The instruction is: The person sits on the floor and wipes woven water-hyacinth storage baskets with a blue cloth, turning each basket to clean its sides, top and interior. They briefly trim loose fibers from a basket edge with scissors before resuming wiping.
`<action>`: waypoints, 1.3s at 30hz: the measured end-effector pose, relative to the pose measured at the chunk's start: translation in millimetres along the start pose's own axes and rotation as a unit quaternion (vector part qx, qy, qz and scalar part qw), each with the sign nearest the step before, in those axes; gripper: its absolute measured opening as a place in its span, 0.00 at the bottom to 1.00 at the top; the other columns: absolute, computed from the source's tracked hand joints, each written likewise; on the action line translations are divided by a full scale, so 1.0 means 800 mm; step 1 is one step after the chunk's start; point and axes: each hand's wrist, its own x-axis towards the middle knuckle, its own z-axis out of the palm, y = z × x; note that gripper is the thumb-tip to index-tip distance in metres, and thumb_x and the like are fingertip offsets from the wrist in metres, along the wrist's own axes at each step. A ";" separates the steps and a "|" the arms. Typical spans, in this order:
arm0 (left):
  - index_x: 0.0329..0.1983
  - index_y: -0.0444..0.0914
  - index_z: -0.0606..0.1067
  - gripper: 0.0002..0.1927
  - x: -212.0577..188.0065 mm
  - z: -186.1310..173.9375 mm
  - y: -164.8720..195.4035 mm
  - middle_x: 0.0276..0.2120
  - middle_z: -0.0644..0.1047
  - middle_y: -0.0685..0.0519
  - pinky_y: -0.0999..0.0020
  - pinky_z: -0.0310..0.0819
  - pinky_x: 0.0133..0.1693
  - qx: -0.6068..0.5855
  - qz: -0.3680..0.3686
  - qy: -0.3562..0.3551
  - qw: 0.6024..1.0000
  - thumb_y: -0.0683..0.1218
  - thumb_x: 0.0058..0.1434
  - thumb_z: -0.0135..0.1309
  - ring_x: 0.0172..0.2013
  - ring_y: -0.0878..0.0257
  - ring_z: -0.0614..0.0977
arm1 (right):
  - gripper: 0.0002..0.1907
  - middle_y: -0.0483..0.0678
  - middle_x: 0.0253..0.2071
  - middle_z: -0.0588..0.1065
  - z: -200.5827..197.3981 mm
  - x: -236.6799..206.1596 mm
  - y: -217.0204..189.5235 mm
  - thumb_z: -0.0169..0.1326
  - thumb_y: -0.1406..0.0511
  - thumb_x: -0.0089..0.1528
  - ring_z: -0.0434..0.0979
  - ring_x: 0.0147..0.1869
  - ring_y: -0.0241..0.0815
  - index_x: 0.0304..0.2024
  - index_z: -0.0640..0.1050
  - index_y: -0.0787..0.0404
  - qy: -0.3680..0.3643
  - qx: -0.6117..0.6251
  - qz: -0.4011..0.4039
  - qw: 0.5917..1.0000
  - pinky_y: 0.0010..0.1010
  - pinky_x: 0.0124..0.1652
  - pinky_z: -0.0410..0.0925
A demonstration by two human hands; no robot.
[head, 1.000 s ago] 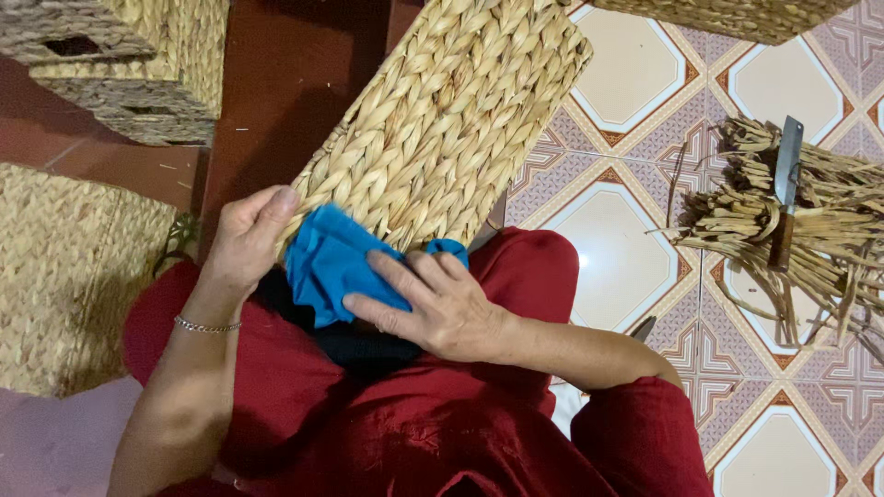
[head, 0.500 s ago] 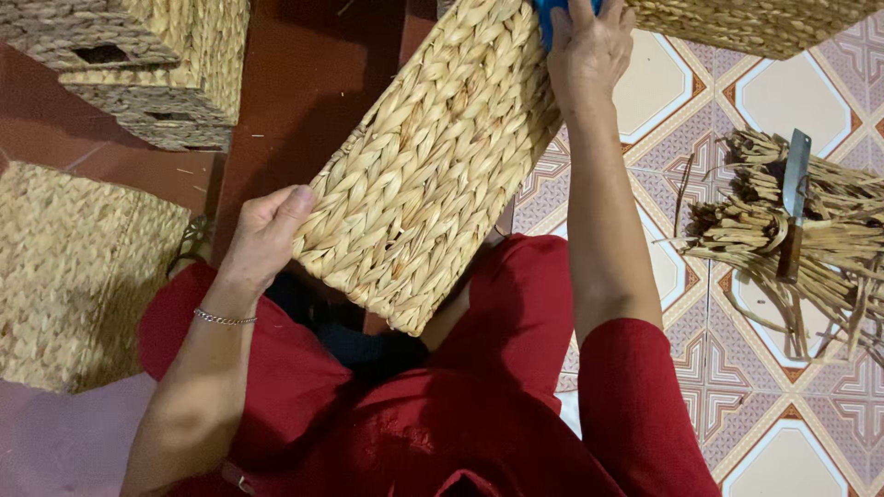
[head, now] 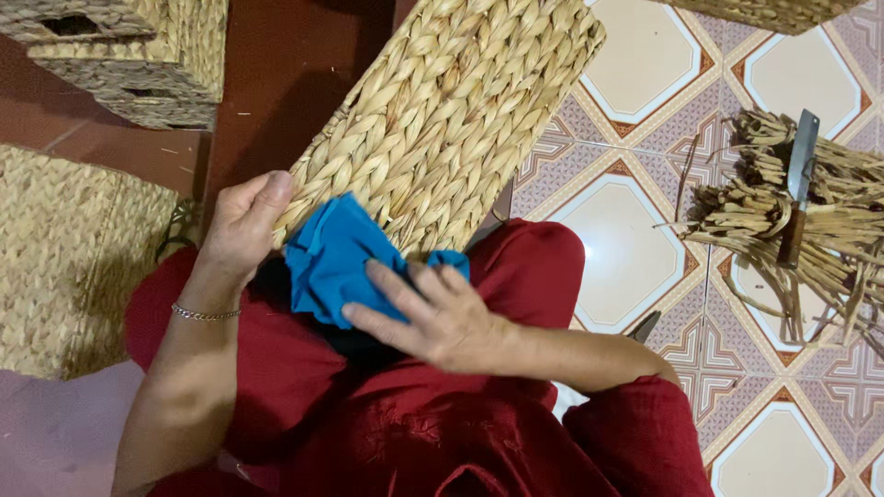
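Wiping is under way: right hand (head: 442, 317), fingers spread flat, presses a crumpled blue cloth (head: 336, 262) against the woven straw basket's (head: 442, 120) lower edge; left hand (head: 241, 225) fingers grip that edge. Upper weave remains uncovered.

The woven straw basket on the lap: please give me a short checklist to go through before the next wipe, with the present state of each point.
1. Left hand grips the near edge of the rectangular woven straw basket: ok.
2. Right hand lies flat on the crumpled blue cloth: ok.
3. Blue cloth touches the basket's near end: ok.
4. Basket rests tilted across the red-clothed lap, far end out over the patterned floor tiles: ok, though what bears the far end cannot be told.
5. Flat metal blade with dark handle lies on the bundle of dry straw strips, apart from both hands: ok.
6. Whether the weave is already clean: cannot tell.
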 end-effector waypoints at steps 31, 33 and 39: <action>0.39 0.31 0.76 0.23 0.011 0.009 0.021 0.34 0.73 0.61 0.75 0.66 0.39 -0.027 0.074 -0.012 0.997 0.54 0.81 0.46 0.36 0.74 0.69 | 0.23 0.53 0.57 0.75 0.013 0.001 0.034 0.63 0.65 0.67 0.67 0.41 0.42 0.64 0.75 0.47 0.024 0.011 0.026 0.999 0.33 0.36 0.63; 0.40 0.31 0.77 0.22 0.012 0.010 0.021 0.34 0.74 0.62 0.75 0.68 0.39 -0.030 0.069 -0.008 0.997 0.54 0.79 0.46 0.36 0.75 0.70 | 0.21 0.60 0.55 0.78 0.015 -0.002 0.094 0.63 0.68 0.64 0.68 0.34 0.44 0.59 0.79 0.50 -0.077 -0.038 0.097 0.992 0.35 0.31 0.62; 0.42 0.32 0.78 0.22 0.011 0.009 0.019 0.34 0.76 0.62 0.76 0.69 0.39 -0.029 0.080 -0.023 0.996 0.55 0.78 0.46 0.36 0.75 0.71 | 0.18 0.63 0.57 0.72 0.023 -0.048 0.284 0.59 0.72 0.67 0.71 0.57 0.65 0.60 0.77 0.59 0.099 -0.150 0.212 0.961 0.54 0.54 0.66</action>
